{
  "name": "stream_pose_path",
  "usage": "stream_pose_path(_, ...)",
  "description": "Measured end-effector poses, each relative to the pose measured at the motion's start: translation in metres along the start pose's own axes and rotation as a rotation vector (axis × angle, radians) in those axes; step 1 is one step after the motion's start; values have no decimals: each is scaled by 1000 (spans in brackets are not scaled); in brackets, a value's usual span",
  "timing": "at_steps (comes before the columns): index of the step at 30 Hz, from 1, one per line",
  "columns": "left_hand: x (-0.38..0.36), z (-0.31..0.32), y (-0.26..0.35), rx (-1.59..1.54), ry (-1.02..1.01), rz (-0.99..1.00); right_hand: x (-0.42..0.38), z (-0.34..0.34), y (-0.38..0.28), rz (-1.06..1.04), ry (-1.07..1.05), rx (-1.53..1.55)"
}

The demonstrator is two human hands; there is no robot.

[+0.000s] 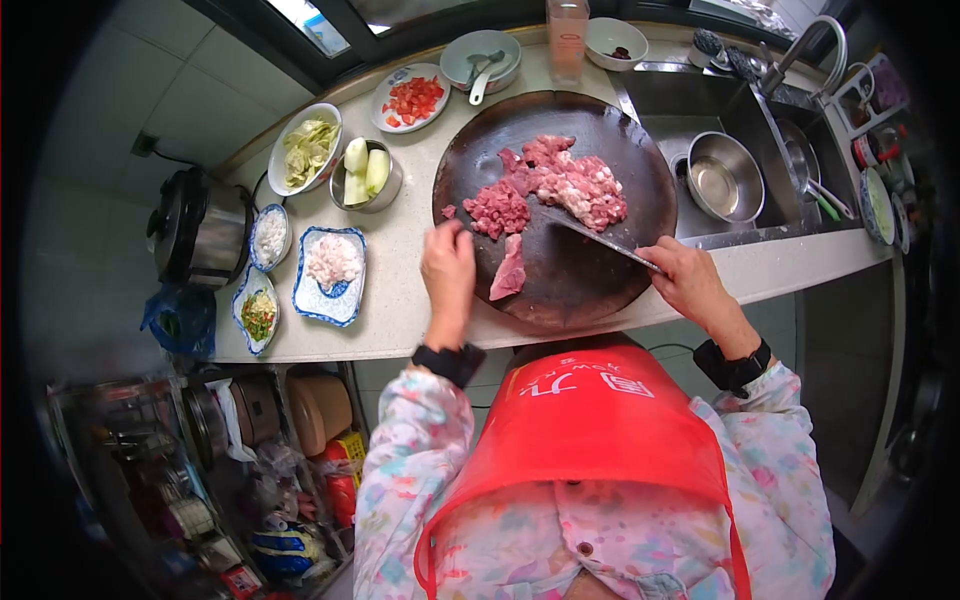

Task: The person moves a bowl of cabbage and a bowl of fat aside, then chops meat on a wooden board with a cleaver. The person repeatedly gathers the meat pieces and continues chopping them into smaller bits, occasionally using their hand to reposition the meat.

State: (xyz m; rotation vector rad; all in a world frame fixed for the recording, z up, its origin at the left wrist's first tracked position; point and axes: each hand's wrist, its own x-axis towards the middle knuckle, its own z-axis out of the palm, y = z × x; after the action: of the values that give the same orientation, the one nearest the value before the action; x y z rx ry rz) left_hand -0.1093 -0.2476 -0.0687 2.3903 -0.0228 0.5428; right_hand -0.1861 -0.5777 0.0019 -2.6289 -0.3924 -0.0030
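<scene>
A round dark chopping board point(600, 285) lies on the counter with chopped raw meat point(590, 190) on its upper half. A smaller heap of meat point(497, 210) sits left of it, above a longer uncut piece point(509, 268). My right hand point(690, 280) is closed round the handle end of a knife point(605, 240), whose blade reaches left to the meat. At the board's left edge is my left hand point(448, 270), its fingers curled beside a small bit of meat point(449, 212); whether they pinch anything is hidden.
Left of the board stand a tomato plate point(412, 98), cabbage bowl point(306, 148), cucumber pot point(367, 175) and small dishes point(330, 274). Behind it are a bowl with a spoon point(480, 60) and a plastic container point(567, 40). A sink point(660, 110) holding a metal bowl point(725, 178) lies right.
</scene>
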Motion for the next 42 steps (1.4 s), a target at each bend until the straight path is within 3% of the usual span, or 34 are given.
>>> stream_pose_path(2,27,13,-25,134,26,176,0,0,-1,-5,14,18)
stream_pose_path(9,76,15,-28,354,-318,55,-2,2,-4,14,19,18)
stream_pose_path(11,81,13,-17,25,-340,-355,-2,2,-4,15,12,15)
stream_pose_path(12,82,13,-9,26,-346,-350,-2,2,-4,23,14,17)
stream_pose_path(14,69,17,8,-80,-340,9,-2,2,-5,11,22,34)
stream_pose_path(16,55,20,16,54,-230,192,-2,2,-4,10,11,26)
stream_pose_path(18,45,14,28,-53,-92,141,-2,3,-3,29,14,24)
stream_pose_path(21,10,-7,44,-18,-249,-37,-2,1,-1,10,14,50)
stream_pose_path(25,-33,0,39,65,-270,76,0,-1,-2,36,-8,80)
stream_pose_path(27,-34,2,40,-33,-294,-260,1,-2,-1,43,-18,76)
stream_pose_path(28,-35,1,39,-33,-289,-267,1,-3,0,37,-7,90)
stream_pose_path(30,-35,-3,36,-366,-323,-664,4,-4,-2,21,2,106)
stream_pose_path(34,-51,-11,48,-598,-280,-816,8,-2,-26,-28,21,217)
stream_pose_path(36,-52,-10,49,-298,-140,-606,15,5,-42,-74,35,253)
stream_pose_path(37,-53,-7,47,-300,-140,-611,19,11,-49,-110,33,268)
stream_pose_path(39,-56,1,40,-149,21,-118,27,24,-63,-172,25,273)
stream_pose_path(42,-62,4,40,-134,-17,-10,36,36,-81,-211,-26,232)
